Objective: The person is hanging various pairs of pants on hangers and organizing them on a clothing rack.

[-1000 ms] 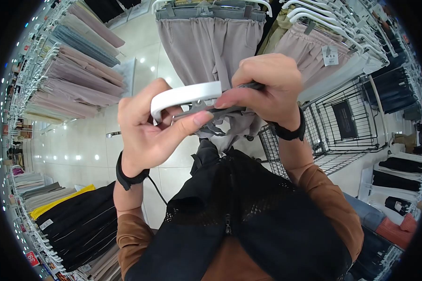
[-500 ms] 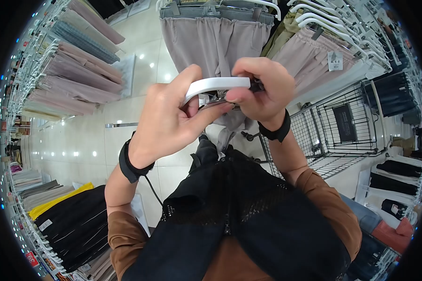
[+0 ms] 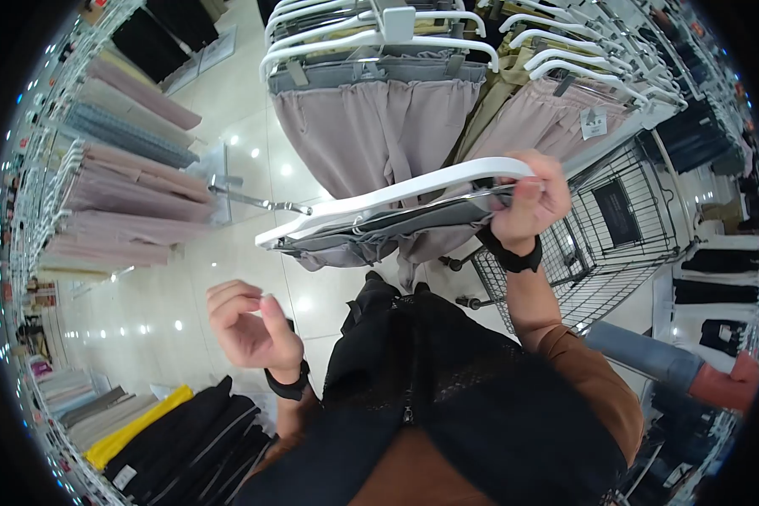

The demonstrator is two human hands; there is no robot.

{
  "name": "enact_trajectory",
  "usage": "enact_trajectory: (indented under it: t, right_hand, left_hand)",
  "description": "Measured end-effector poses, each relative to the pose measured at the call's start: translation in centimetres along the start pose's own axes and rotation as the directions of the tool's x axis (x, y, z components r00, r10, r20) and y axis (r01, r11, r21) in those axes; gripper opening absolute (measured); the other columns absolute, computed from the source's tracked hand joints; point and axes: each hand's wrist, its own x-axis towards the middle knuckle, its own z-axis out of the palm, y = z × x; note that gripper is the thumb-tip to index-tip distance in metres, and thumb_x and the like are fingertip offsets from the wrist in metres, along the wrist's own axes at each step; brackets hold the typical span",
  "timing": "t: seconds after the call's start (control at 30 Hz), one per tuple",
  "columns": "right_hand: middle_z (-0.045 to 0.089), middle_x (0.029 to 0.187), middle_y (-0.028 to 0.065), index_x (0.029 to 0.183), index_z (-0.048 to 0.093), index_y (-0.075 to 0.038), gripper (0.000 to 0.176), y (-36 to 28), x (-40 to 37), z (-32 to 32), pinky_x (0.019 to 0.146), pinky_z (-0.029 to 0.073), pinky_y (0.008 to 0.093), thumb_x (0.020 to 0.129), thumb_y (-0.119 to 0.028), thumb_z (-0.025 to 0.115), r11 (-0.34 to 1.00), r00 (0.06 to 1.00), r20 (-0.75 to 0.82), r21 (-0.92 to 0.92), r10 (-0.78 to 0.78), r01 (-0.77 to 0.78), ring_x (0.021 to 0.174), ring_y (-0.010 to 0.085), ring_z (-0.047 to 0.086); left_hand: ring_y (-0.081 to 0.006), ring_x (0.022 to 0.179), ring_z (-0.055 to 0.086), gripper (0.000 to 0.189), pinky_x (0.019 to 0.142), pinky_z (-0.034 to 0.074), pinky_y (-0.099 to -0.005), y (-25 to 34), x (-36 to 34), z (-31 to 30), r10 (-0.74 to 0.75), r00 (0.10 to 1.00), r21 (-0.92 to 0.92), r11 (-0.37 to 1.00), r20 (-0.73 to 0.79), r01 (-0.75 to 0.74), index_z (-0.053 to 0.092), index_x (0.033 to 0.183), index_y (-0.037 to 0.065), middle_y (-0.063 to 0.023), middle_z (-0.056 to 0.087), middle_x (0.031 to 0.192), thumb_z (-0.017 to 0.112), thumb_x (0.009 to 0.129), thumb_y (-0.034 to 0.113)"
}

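Observation:
A white hanger (image 3: 396,192) stretches across the middle, its metal hook pointing left. Greyish-pink trousers with a grey waistband (image 3: 371,240) hang from it. My right hand (image 3: 531,198) is closed round the hanger's right end, the thumb on the near side. Lower left, my left hand (image 3: 253,327) is apart from the hanger, its fingers loosely curled and spread from the thumb, with nothing in it. Just beyond the hanger, similar pink trousers (image 3: 379,126) hang on a rack.
A black wire shopping cart (image 3: 599,244) stands to the right. Racks of pink and grey clothes (image 3: 135,198) line the left side. Black garments (image 3: 185,447) and a yellow one (image 3: 139,426) hang at the lower left. More white hangers (image 3: 573,63) are at the upper right.
My left hand has let go of the hanger and moved down and left. My right hand has moved right and down, and the hanger with the trousers now shows at full length.

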Motion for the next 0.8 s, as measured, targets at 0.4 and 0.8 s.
enact_trajectory:
  t: [0.4, 0.8]
  right_hand:
    - [0.052, 0.071, 0.0024, 0.083, 0.054, 0.000, 0.034, 5.6, 0.6, 3.0, 0.061, 0.034, 0.0214, 0.100, -0.027, 0.043, 0.917, 0.879, -0.277, 0.213, 0.387, -0.337, 0.065, 0.0081, 0.045]
    - [0.036, 0.049, -0.0069, 0.077, 0.054, -0.005, 0.043, 14.4, -3.2, 6.3, 0.039, 0.019, 0.0191, 0.102, -0.035, 0.037, 0.826, 0.625, -0.608, 0.093, 0.489, -0.555, 0.040, 0.0011, 0.028]
  left_hand:
    - [-0.0181, 0.109, 0.049, 0.055, 0.094, 0.038, -0.0319, -18.0, -2.1, 3.5, -0.525, 0.741, -0.487, 0.559, 0.419, 0.671, 0.046, 0.124, -0.002, -0.0117, 0.051, 0.122, 0.065, 0.087, 0.034]
    - [-0.0092, 0.072, 0.050, 0.020, 0.066, 0.040, -0.0223, -18.1, 9.5, 7.8, -0.291, 0.912, -0.377, 0.841, 0.291, 0.388, 0.057, 0.081, 0.000, -0.0035, 0.057, 0.082, 0.073, 0.079, 0.012]
